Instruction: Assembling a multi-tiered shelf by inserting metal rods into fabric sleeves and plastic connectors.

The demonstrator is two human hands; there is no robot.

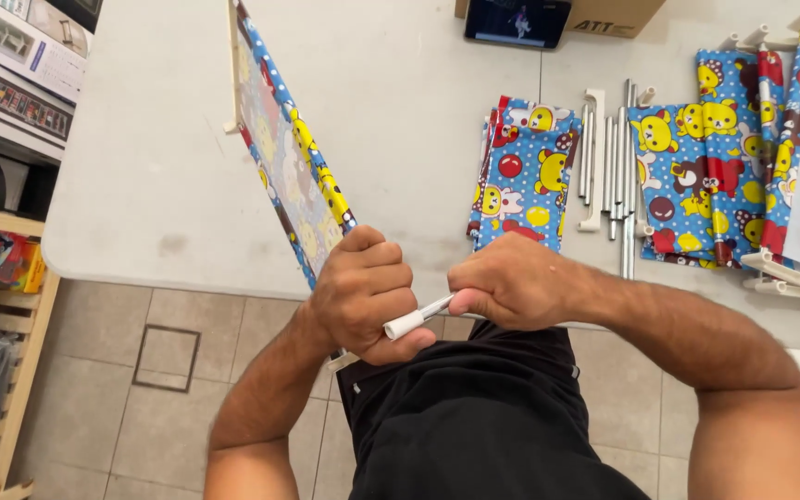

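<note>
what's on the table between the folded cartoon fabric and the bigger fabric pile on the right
In the head view, a bundle of metal tubes with a white plastic bracket lies on the white table, between the folded fabric and the fabric pile.

My right hand [511, 282] hides most of the thin metal rod [437, 306]. My left hand [363, 292] covers the fabric panel's [293, 157] near end. The tablet [517, 20] gets cut off at the top edge.
</note>
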